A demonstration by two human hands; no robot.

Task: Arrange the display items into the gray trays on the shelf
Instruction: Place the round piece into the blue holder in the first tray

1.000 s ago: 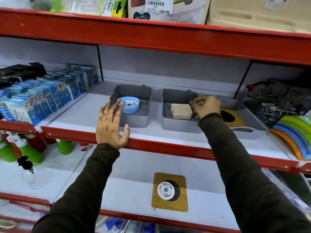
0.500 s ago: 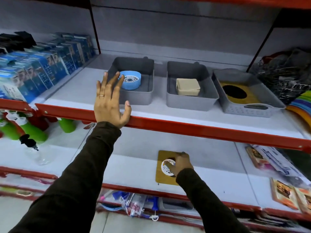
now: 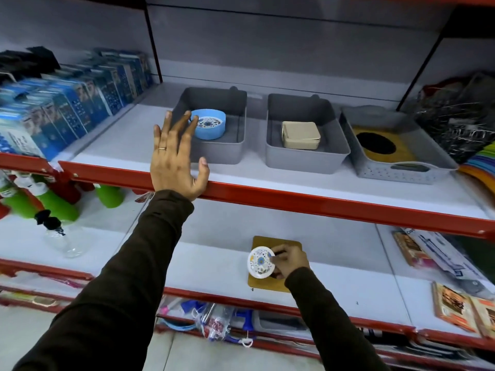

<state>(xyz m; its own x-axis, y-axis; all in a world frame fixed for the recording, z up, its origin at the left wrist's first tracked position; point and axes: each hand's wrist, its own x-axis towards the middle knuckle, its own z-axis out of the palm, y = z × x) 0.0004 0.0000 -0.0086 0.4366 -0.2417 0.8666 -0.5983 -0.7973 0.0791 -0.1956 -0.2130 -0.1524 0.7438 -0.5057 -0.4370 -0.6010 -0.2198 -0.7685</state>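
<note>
my left hand: fingers spread, palm on shelf edge | my right hand: fingers pinching disc over board

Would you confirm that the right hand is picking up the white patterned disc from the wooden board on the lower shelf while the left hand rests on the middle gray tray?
Not quite. The head view shows the left hand at the leftmost gray tray, the one holding the blue dish, not the middle one. The rest holds: the right hand grips the white patterned disc over the wooden board on the lower shelf.
</note>
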